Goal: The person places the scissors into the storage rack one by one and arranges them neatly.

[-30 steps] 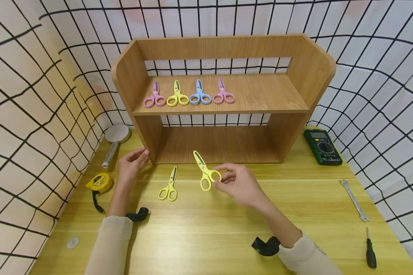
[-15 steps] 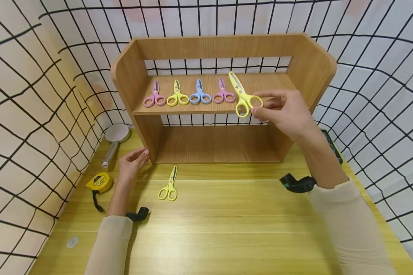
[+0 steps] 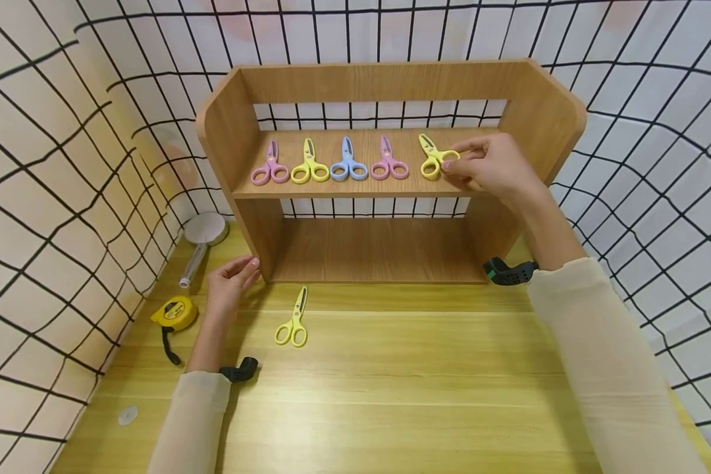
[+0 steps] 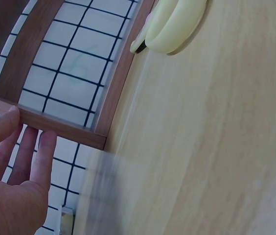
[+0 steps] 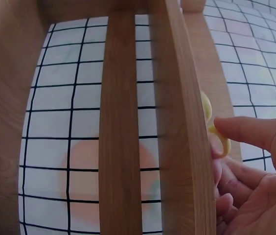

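Observation:
In the head view my right hand (image 3: 498,164) pinches a handle loop of yellow scissors (image 3: 432,157) at the upper shelf, right of the row. Their blades point back and left; I cannot tell if they touch the board. The right wrist view shows my thumb on the yellow loop (image 5: 222,142), the blades hidden behind the shelf edge. My left hand (image 3: 230,280) rests its fingertips against the lower left side panel of the wooden shelf (image 4: 74,128), fingers fairly straight. Yellow scissors (image 3: 293,322) lie on the table close by.
On the upper shelf lie pink scissors (image 3: 270,164), yellow scissors (image 3: 309,163), blue scissors (image 3: 348,161) and more pink scissors (image 3: 389,160). A tape measure (image 3: 176,313), a round white-headed tool with a handle (image 3: 205,230) and a small disc (image 3: 128,415) lie at left.
My right hand has carried the yellow scissors from above the table up and right, then lowered them toward the upper shelf. The left hand stays at the side panel.

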{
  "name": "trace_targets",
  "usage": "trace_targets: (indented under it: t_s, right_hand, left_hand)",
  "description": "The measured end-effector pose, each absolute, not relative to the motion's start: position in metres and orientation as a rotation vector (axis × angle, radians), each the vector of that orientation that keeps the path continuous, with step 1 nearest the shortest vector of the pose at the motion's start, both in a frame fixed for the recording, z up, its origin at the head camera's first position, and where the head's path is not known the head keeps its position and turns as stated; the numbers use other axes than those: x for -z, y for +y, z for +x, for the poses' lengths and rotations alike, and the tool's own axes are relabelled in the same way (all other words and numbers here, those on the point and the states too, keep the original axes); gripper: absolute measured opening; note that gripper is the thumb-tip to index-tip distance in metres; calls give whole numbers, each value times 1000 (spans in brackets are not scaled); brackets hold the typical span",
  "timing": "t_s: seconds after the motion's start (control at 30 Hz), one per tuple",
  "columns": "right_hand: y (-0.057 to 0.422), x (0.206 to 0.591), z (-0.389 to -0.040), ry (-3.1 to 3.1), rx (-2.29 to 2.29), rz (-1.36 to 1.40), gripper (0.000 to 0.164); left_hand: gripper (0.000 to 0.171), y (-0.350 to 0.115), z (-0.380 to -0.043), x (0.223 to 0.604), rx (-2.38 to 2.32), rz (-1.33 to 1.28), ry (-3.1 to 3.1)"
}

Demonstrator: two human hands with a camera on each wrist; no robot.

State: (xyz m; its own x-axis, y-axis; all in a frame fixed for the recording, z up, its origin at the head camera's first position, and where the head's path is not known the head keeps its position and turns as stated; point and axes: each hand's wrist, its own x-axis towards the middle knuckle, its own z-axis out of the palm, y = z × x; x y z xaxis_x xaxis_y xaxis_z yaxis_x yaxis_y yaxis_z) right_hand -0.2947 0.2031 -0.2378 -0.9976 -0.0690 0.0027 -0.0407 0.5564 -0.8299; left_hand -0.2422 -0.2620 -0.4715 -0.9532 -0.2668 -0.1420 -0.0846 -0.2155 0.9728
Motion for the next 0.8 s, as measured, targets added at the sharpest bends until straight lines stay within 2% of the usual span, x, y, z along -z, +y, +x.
trace_targets:
  t_s: [0.27,0.47,0.57,0.8]
  right_hand:
    - [198,238,-301,2912,1086,-167,51]
    - [200,235,-298,2908,1092,-168,56]
    - [198,236,-283,2953,1156,-190,56]
    - [174,272,-229,3022,1279,-446,38]
  left_hand:
    - [37,-264,-245,473,2326,446,-1894]
    - [28,-263,-245,471,2315,417,-1864]
    - [26,-262,-244,471,2316,410,-1858]
    - [36,-262,-242,471,2325,426,-1868]
